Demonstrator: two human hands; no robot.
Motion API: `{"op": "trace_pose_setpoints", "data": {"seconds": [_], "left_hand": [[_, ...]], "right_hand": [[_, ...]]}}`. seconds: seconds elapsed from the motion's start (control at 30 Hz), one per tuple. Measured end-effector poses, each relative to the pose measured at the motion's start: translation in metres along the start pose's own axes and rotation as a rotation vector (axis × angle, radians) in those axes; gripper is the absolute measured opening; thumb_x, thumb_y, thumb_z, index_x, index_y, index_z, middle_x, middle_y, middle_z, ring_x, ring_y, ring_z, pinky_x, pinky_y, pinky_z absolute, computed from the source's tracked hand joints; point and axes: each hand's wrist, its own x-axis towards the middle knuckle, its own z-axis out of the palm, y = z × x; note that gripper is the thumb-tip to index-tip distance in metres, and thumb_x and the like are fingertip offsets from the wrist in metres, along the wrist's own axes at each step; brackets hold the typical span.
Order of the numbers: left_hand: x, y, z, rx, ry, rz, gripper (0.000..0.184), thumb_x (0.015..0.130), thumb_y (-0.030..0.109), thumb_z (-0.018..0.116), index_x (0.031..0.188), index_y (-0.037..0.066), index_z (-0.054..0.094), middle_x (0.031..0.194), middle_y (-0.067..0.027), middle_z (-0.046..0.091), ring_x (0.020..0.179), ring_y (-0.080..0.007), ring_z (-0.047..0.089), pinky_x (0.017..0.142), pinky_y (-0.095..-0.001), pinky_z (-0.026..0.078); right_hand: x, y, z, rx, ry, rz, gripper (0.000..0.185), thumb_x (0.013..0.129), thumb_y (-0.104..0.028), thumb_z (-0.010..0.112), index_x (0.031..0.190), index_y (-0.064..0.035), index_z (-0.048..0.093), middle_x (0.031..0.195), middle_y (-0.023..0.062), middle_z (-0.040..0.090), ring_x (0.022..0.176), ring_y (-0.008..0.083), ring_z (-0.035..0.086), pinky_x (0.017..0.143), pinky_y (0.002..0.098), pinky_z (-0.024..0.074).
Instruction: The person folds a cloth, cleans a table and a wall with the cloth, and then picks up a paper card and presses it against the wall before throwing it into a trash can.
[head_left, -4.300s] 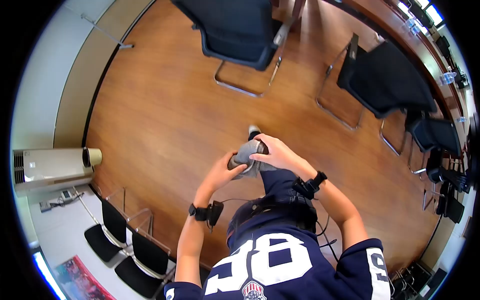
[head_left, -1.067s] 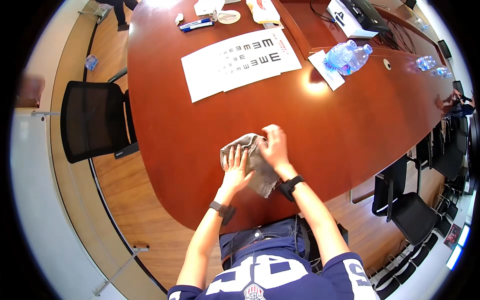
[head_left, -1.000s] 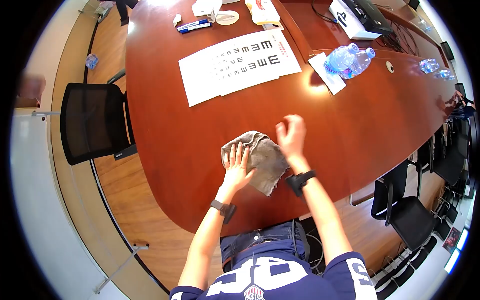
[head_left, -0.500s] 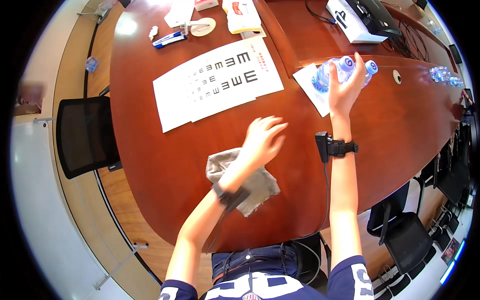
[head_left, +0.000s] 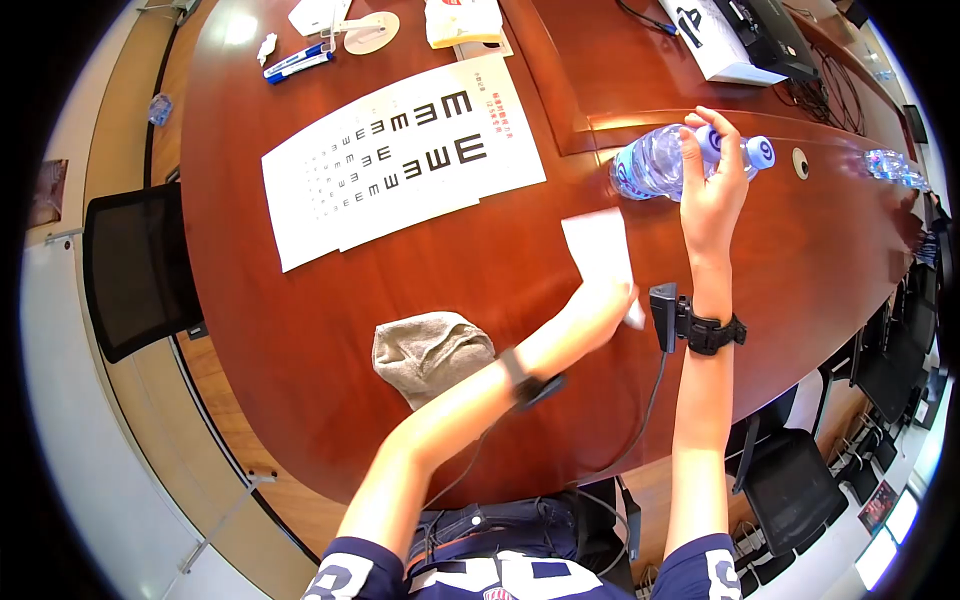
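Note:
My right hand (head_left: 714,208) is at the tops of two clear water bottles with purple caps. Its thumb and fingers close around the neck of the nearer bottle (head_left: 650,165); the other bottle's cap (head_left: 759,152) shows just right of the fingers. My left hand (head_left: 608,305) grips a white sheet of paper (head_left: 598,245), its fingers partly hidden behind the wrist and blurred. The paper is in front of the bottles and apart from them. A crumpled grey cloth (head_left: 430,355) lies left of my left forearm.
Eye-chart sheets (head_left: 400,160) with black E symbols lie on the brown table (head_left: 300,350). Behind them are blue markers (head_left: 298,65), a white round-based stand (head_left: 371,33) and a yellow-white packet (head_left: 463,22). A white box (head_left: 715,45) stands at the back right; more bottles (head_left: 893,167) lie far right.
My left hand has moved right from above the cloth and taken hold of the white paper, which has come out from under the bottles toward me. My right hand stays at the bottles.

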Motion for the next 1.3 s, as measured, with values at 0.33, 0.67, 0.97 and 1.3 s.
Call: {"op": "trace_pose_setpoints", "data": {"seconds": [0.33, 0.67, 0.97, 1.3], "left_hand": [[-0.305, -0.027, -0.083, 0.122, 0.553, -0.396, 0.025, 0.077, -0.009, 0.053, 0.098, 0.001, 0.061, 0.09, -0.0141, 0.057, 0.085, -0.0313, 0.055, 0.074, -0.0354, 0.045], [-0.476, -0.069, -0.076, 0.377, 0.619, -0.6, 0.026, 0.073, -0.004, 0.05, 0.096, 0.004, 0.059, 0.081, -0.0122, 0.053, 0.077, -0.0293, 0.052, 0.073, -0.0393, 0.041], [-0.6, -0.145, -0.06, 0.309, 0.597, -0.294, 0.021, 0.074, -0.001, 0.054, 0.093, 0.004, 0.061, 0.086, -0.0153, 0.06, 0.083, -0.0331, 0.054, 0.075, -0.0408, 0.044], [-0.74, -0.195, -0.084, 0.196, 0.315, -0.311, 0.026, 0.085, 0.003, 0.047, 0.108, -0.002, 0.056, 0.103, -0.0181, 0.06, 0.1, -0.0274, 0.057, 0.088, -0.0343, 0.044]], "right_hand": [[-0.174, -0.086, 0.04, 0.027, -0.386, -0.115, 0.047, 0.082, -0.018, 0.061, 0.124, -0.0028, 0.048, 0.13, 0.0189, 0.043, 0.123, 0.0376, 0.039, 0.104, 0.0484, 0.0289], [-0.332, -0.182, 0.118, -0.377, -0.542, -0.075, 0.061, 0.07, -0.035, 0.072, 0.124, -0.0156, 0.051, 0.106, 0.0108, 0.05, 0.106, 0.0292, 0.045, 0.092, 0.0452, 0.0353], [-0.495, -0.317, 0.149, -0.298, -0.464, -0.033, 0.056, 0.067, -0.036, 0.072, 0.115, -0.015, 0.053, 0.113, 0.011, 0.048, 0.111, 0.029, 0.043, 0.093, 0.0471, 0.0324], [-0.639, -0.429, 0.165, -0.463, -0.309, 0.275, 0.05, 0.068, -0.025, 0.072, 0.112, -0.0126, 0.055, 0.111, 0.0095, 0.05, 0.105, 0.0278, 0.045, 0.087, 0.0418, 0.0377]]}}
